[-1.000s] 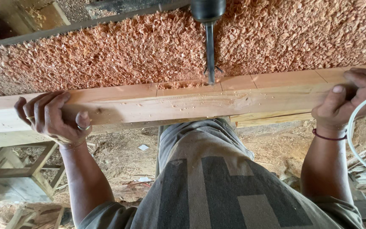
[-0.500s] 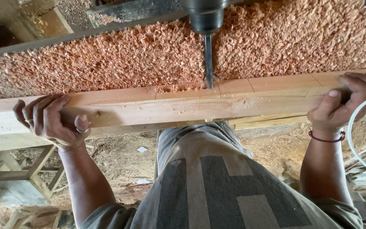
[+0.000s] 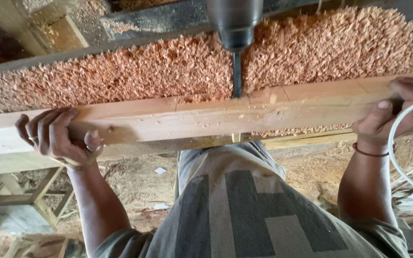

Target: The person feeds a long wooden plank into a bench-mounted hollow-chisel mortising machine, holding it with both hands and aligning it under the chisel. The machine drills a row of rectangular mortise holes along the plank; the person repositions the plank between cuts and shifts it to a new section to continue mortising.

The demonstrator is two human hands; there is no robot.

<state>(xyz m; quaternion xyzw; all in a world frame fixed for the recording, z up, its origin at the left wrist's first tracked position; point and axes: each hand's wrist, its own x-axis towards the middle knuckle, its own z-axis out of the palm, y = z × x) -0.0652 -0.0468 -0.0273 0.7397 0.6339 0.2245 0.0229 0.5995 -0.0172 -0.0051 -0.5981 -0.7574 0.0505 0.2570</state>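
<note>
Wooden beam (image 3: 206, 119) runs left to right across the head view, lying before a bed of reddish wood shavings (image 3: 120, 76), under a drill bit (image 3: 236, 76) touching its top edge. Left hand (image 3: 58, 136) and right hand (image 3: 400, 112) wrap closed around it, well apart. It looks stiff, heavy and rough-sawn, so gripping near both ends suits it.

Drill bit (image 3: 236, 76) comes straight down onto the middle of the beam (image 3: 206, 117), so I've no way across the centre. Heaped wood shavings (image 3: 120, 76) pack the far side. Between my left hand (image 3: 58, 138) and right hand (image 3: 397, 114), the beam's near face is open.
</note>
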